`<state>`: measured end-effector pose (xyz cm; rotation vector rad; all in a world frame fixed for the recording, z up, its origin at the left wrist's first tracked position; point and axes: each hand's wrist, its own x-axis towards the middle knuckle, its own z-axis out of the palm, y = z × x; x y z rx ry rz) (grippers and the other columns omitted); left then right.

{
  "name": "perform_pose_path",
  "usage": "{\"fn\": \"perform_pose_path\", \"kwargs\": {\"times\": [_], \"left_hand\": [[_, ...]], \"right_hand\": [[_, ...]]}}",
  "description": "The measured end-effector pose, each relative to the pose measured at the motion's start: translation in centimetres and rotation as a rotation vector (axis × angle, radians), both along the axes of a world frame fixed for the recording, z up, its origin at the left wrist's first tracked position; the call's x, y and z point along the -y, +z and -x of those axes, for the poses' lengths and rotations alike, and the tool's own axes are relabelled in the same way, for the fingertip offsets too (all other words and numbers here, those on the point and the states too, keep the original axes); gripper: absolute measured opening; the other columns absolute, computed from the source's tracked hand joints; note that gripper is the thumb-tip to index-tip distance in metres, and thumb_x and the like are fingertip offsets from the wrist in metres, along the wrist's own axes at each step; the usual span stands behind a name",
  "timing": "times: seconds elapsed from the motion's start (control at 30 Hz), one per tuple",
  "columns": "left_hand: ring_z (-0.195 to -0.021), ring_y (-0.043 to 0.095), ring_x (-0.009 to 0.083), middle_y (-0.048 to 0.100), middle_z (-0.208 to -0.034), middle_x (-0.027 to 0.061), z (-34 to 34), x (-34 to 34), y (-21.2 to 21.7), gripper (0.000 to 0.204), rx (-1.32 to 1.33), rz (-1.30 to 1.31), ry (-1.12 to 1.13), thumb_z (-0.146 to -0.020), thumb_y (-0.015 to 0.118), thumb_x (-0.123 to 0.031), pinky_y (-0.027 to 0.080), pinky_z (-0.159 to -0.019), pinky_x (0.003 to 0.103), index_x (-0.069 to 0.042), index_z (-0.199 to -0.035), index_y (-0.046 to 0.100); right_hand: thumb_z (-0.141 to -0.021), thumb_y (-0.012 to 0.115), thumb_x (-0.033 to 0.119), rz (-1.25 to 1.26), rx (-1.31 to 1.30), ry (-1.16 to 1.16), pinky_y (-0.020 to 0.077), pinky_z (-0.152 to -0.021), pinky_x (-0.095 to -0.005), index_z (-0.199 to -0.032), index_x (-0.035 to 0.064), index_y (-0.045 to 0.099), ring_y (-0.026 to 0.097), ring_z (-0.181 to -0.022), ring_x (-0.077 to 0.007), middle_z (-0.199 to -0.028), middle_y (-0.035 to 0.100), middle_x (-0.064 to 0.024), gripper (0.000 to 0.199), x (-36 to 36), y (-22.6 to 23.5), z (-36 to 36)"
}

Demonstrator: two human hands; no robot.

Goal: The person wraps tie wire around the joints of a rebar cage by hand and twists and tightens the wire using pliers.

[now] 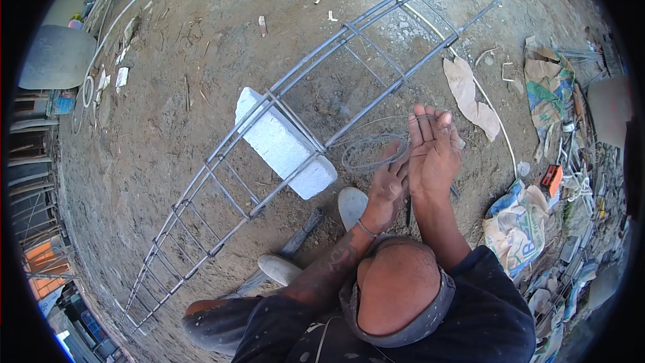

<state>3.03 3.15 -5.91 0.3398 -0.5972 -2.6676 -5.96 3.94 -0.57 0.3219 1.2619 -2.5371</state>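
My left hand (388,191) is closed on one side of a loose coil of thin binding wire (356,165), which hangs out to its left. Close beside it, my right hand (433,158) is turned palm up, with long fingers and the thumb bent over; a strand of the wire passes across its fingertips and seems pinched there. Ahead and to the left lies a long rebar cage (293,75), its bars joined by square stirrups. It rests across a white block (279,138). The near bar of the cage ends close to the coil.
A pale hose (494,111) crosses the dirt, passing under the cage's far end. Torn brown paper (471,97) lies right of my hands. Farther right are a printed sack (517,228), an orange-and-black box (551,178) and rubble. A grey container (57,57) stands far left.
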Motion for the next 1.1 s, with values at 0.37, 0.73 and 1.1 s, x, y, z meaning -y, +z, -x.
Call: {"fn": "perform_pose_path", "kwargs": {"times": [0.37,0.73,1.1], "left_hand": [[-0.095,0.057,0.0181,0.059,-0.098,0.0071,2.7,4.3,5.1,0.033,0.305,-0.139,0.220,-0.093,0.046,-0.031,0.047,-0.078,0.031,-0.002,-0.107,0.053],[-0.041,0.038,0.0085,0.042,-0.052,0.0012,-3.1,5.2,3.2,0.069,0.314,0.567,-0.341,-0.087,0.031,-0.061,0.031,-0.039,0.022,0.006,-0.088,0.051],[-0.040,0.034,0.0086,0.039,-0.048,0.0016,-3.4,3.2,2.7,0.069,0.466,0.741,-0.370,-0.092,0.023,-0.054,0.028,-0.038,0.024,0.002,-0.057,0.045]], "right_hand": [[-0.091,0.050,0.015,-0.086,-0.329,-0.044,0.0515,-0.081,-0.0367,-0.088,-0.0014,0.047,0.060,-0.092,-0.0278,-0.094,0.058,-0.0172,0.017,-1.4,-0.8,0.0],[-0.092,0.049,0.019,-0.358,-0.484,0.189,0.0471,-0.052,-0.0240,-0.093,-0.0040,0.054,0.055,-0.057,-0.0127,-0.073,0.055,-0.0075,0.023,-0.8,1.5,4.0],[-0.091,0.048,0.019,-0.315,-0.256,0.624,0.0291,-0.039,-0.0207,-0.091,-0.0033,0.058,0.031,-0.043,-0.0030,-0.052,0.035,0.0057,0.024,4.1,4.4,5.0]]}}
